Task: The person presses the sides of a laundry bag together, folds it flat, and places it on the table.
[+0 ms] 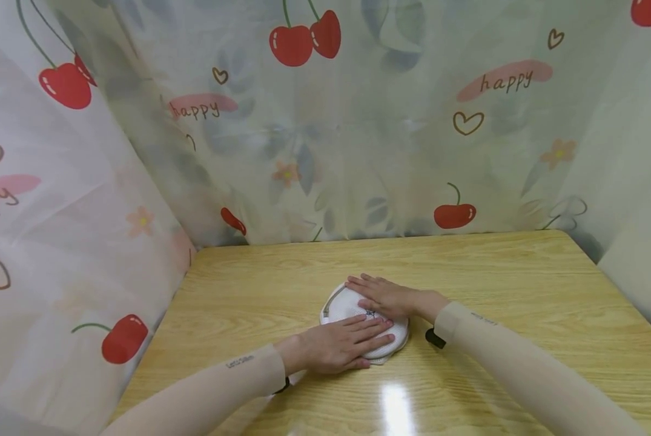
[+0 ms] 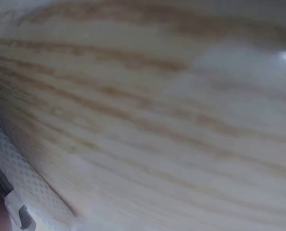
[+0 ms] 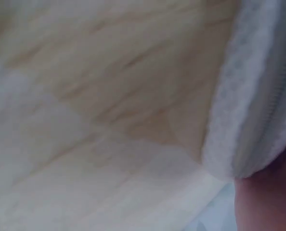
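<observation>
A round white mesh bag with a zipper (image 1: 338, 310) lies flattened on the wooden table, with a small dark print near its middle. My left hand (image 1: 340, 345) rests flat on its near side, fingers straight and pointing right. Across the far right part lies my right hand (image 1: 386, 298), its fingers extended to the left. Together the hands cover much of the bag. In the left wrist view the mesh edge (image 2: 30, 180) and a pale zipper pull (image 2: 19, 210) show at lower left. The right wrist view has the bag's padded rim (image 3: 239, 96) and zipper teeth (image 3: 278, 91) close up.
The light wood table (image 1: 260, 272) extends around the bag on all sides. Behind and beside it hang curtains (image 1: 336, 151) printed with cherries and hearts. A black wrist strap (image 1: 435, 338) shows under the right sleeve.
</observation>
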